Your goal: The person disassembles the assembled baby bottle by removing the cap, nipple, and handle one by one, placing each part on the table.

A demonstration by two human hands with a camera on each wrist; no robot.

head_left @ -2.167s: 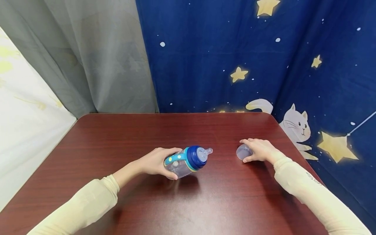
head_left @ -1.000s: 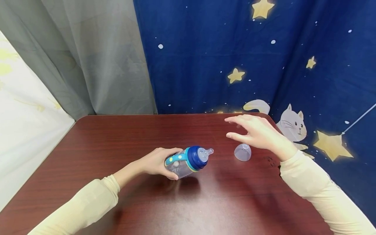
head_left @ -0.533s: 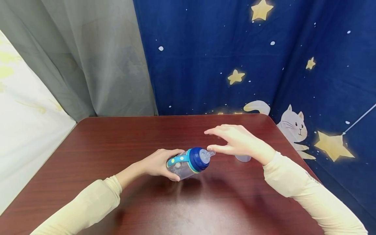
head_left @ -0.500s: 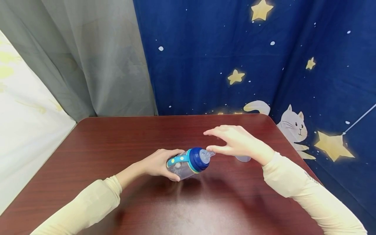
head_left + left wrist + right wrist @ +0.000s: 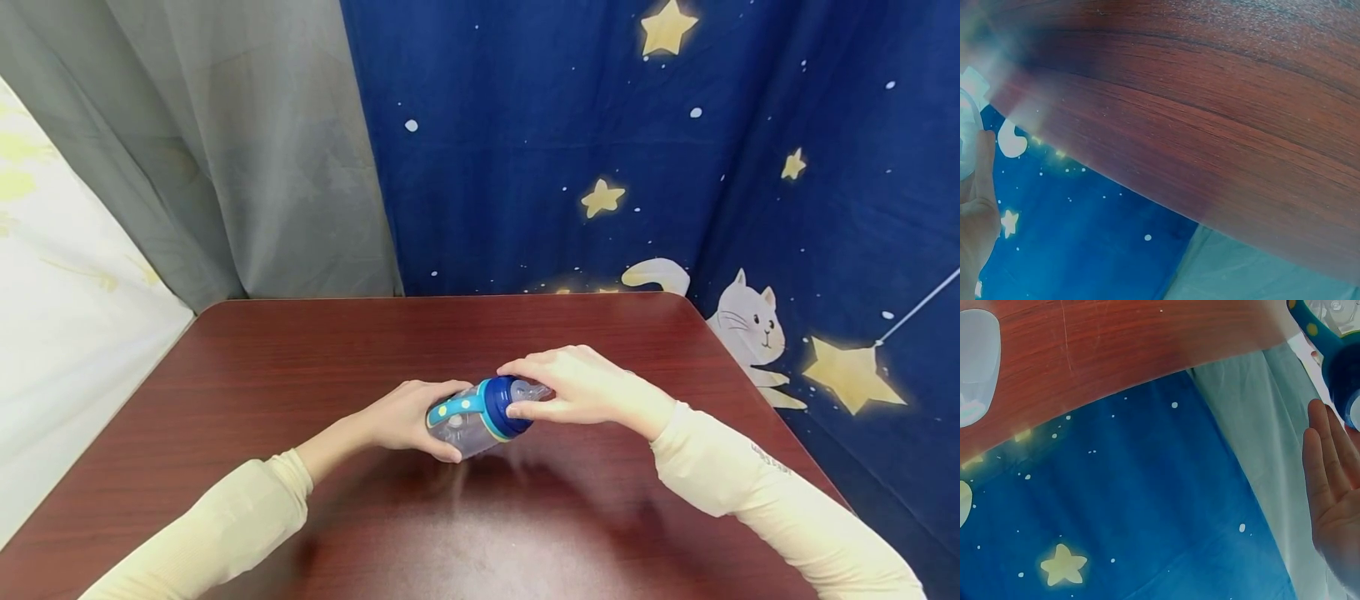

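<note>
My left hand point(image 5: 412, 417) grips the clear body of a baby bottle point(image 5: 459, 432), which is tilted with its teat toward the right. The bottle has a turquoise handle with yellow dots and a dark blue collar point(image 5: 1344, 372). Over the teat end is my right hand point(image 5: 581, 387), thumb on the near side of the collar and fingers on the far side. The right wrist view shows those fingers point(image 5: 1329, 462) fairly straight beside the collar; firm contact cannot be made out. A clear domed cap point(image 5: 979, 359) stands on the table, mostly hidden behind my right hand in the head view.
The dark red wooden table point(image 5: 337, 342) has rounded far corners. Behind it hang a grey curtain point(image 5: 300, 167) and a blue curtain point(image 5: 510, 167) with stars and a cat. A white cloth point(image 5: 75, 250) hangs at the left.
My right hand has let go of the clear cap, risen, and moved left and down to the bottle's collar. The left hand keeps its grip on the bottle, almost still.
</note>
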